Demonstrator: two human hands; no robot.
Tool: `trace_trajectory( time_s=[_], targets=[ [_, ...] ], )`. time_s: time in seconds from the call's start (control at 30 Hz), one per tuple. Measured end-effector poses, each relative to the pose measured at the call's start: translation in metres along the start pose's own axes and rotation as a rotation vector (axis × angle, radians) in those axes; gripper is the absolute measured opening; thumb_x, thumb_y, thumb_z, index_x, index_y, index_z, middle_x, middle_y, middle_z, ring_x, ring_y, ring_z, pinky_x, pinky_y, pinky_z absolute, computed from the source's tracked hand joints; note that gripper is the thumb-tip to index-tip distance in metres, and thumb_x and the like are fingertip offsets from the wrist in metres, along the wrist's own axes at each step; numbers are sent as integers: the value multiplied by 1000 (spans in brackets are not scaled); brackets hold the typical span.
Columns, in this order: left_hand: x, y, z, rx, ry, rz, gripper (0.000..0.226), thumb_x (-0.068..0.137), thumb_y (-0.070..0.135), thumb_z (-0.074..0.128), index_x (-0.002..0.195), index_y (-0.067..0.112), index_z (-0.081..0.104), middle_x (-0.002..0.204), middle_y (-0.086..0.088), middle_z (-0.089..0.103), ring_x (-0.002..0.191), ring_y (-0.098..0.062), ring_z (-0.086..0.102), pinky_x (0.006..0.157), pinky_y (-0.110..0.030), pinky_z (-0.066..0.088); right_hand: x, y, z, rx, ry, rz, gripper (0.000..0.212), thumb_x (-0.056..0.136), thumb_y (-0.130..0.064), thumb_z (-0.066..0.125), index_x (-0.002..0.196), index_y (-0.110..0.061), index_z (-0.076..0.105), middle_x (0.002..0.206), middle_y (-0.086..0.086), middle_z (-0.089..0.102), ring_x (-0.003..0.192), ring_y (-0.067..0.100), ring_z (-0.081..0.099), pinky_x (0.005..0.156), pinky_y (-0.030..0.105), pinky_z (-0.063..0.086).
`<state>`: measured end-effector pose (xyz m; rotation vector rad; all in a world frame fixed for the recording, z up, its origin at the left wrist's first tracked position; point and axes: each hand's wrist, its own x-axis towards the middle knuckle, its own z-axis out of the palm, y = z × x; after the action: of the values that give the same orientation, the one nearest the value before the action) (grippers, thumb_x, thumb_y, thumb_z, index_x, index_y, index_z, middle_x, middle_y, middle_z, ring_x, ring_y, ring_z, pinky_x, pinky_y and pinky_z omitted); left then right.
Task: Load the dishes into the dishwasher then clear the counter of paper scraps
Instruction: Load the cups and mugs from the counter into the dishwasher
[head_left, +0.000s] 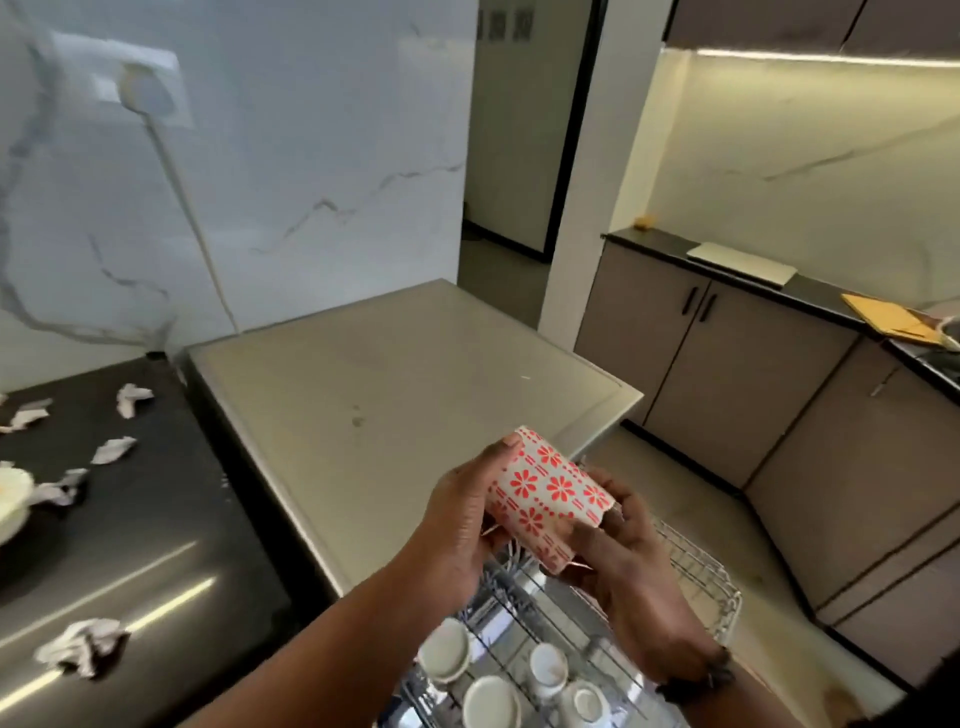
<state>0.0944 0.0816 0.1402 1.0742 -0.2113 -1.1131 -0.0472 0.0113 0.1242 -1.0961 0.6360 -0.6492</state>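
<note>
I hold a white mug with a red flower pattern (550, 496) tilted on its side between both hands, above the pulled-out wire dishwasher rack (696, 571). My left hand (462, 519) grips its left end and my right hand (623, 566) grips its right, lower end. Several white cups (444, 657) stand upside down in the rack below my arms. Crumpled paper scraps (80, 647) lie scattered on the dark counter (156, 519) at left, with more paper scraps (114, 449) farther back.
The dishwasher's flat grey top (395, 374) lies straight ahead. A white dish (10, 499) sits at the left edge of the dark counter. A white cord (192, 223) hangs from a wall socket. Cabinets (727, 364) and another counter with boards stand at right.
</note>
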Motion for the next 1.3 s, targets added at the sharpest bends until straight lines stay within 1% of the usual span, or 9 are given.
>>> trace_trajectory(
  time_s=[0.13, 0.23, 0.3, 0.43, 0.53, 0.6, 0.9, 1.07, 1.3],
  targets=[
    [26, -66, 20, -94, -13, -182, 54, 79, 44, 68, 117, 6, 62, 97, -14, 72, 85, -24, 69, 71, -33, 56, 10, -2, -57, -111, 113, 70, 69, 57, -23, 83, 116, -20, 48, 119, 13, 61, 96, 35, 68, 77, 51, 58],
    [38, -106, 2, 103, -3, -295, 53, 80, 56, 62, 114, 15, 61, 105, -11, 72, 101, -25, 65, 83, -35, 51, 19, 12, -86, -289, 71, 146, 66, 59, -22, 83, 115, -24, 47, 118, 6, 56, 99, 31, 65, 76, 45, 59],
    [45, -125, -20, 399, 61, -307, 61, 75, 62, 60, 116, 18, 58, 110, -6, 68, 100, -21, 63, 82, -33, 52, 27, 28, -99, -477, 8, 157, 69, 61, -20, 86, 116, -28, 45, 118, -2, 51, 102, 26, 61, 76, 43, 60],
    [65, -161, -88, 1171, 106, -229, 58, 87, 58, 53, 130, 20, 47, 119, -3, 60, 99, -16, 62, 88, -34, 51, 53, 69, -122, -997, -79, 147, 75, 52, -43, 81, 115, -44, 42, 116, -12, 48, 101, 13, 54, 80, 37, 57],
    [69, -172, -120, 1776, 42, -229, 61, 85, 66, 43, 132, 28, 40, 131, -1, 53, 115, -21, 54, 94, -33, 44, 72, 93, -127, -1201, -168, 162, 82, 54, -51, 78, 125, -43, 36, 124, -8, 46, 105, 15, 51, 88, 36, 52],
    [75, -177, -132, 2003, 13, -149, 65, 86, 65, 41, 137, 25, 36, 138, -4, 46, 121, -24, 50, 96, -34, 43, 88, 110, -122, -1278, -254, 189, 83, 59, -50, 78, 129, -41, 33, 127, -3, 46, 106, 20, 51, 89, 39, 52],
    [116, -206, -159, 2026, -68, -120, 85, 87, 67, 42, 152, 20, 11, 159, -8, 11, 142, -33, 23, 110, -47, 27, 167, 189, -84, -1587, -510, 275, 96, 69, -46, 76, 146, -29, 20, 142, 13, 36, 114, 36, 56, 93, 44, 52],
    [120, -220, -179, 2039, -81, -2, 86, 87, 65, 43, 152, 20, 11, 155, -13, 26, 127, -33, 47, 96, -40, 45, 192, 222, -73, -1676, -584, 277, 93, 67, -46, 74, 143, -29, 23, 145, 14, 31, 117, 40, 52, 93, 46, 51],
    [119, -226, -184, 2000, -48, 44, 84, 85, 64, 45, 151, 22, 15, 139, -11, 49, 107, -27, 61, 79, -34, 52, 209, 225, -69, -1723, -670, 289, 91, 67, -49, 72, 143, -23, 28, 142, 14, 36, 121, 37, 49, 96, 45, 49]
  ],
)
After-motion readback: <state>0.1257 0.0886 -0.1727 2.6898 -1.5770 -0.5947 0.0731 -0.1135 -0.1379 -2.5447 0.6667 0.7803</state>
